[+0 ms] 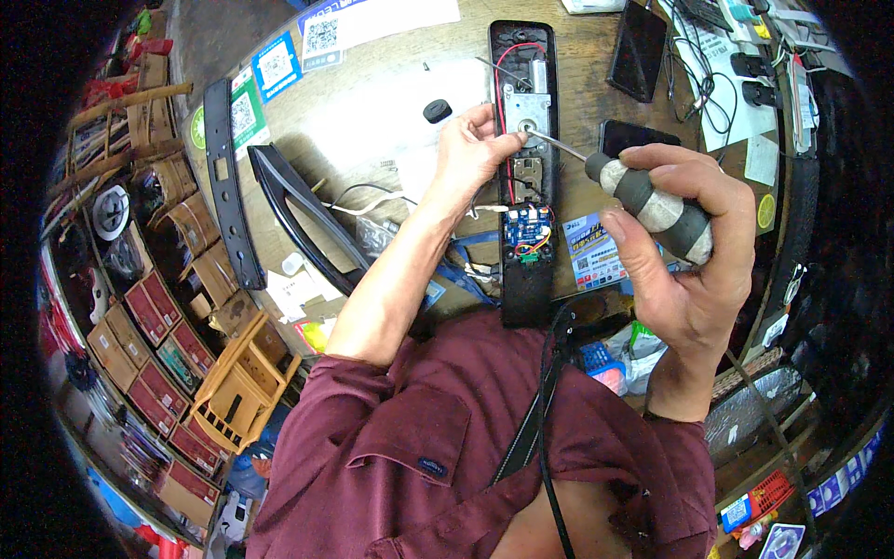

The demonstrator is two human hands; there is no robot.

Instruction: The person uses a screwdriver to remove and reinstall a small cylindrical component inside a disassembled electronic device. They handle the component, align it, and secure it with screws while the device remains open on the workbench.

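Note:
A long black smart-lock housing (511,291) lies lengthwise on the table in front of me, its inside facing up. It holds a metal lock mechanism (540,101) with a round part, a red wire along the left edge, and a blue circuit board (529,225) lower down. My left hand (470,154) is at the housing's left edge, thumb tip against the mechanism beside the round part; its curled fingers hide whatever is between them. My right hand (698,224) grips a screwdriver (638,194) with a fat grey-and-white handle. The screwdriver's tip reaches the round part by my left thumb.
Left of my forearm lie a black handle panel (303,219) and a long black strip (228,177). A small black oval cap (437,111) sits beyond my left hand. Two dark phones (637,51) and tangled cables (703,74) lie on the right. A wooden stool (244,382) stands left below.

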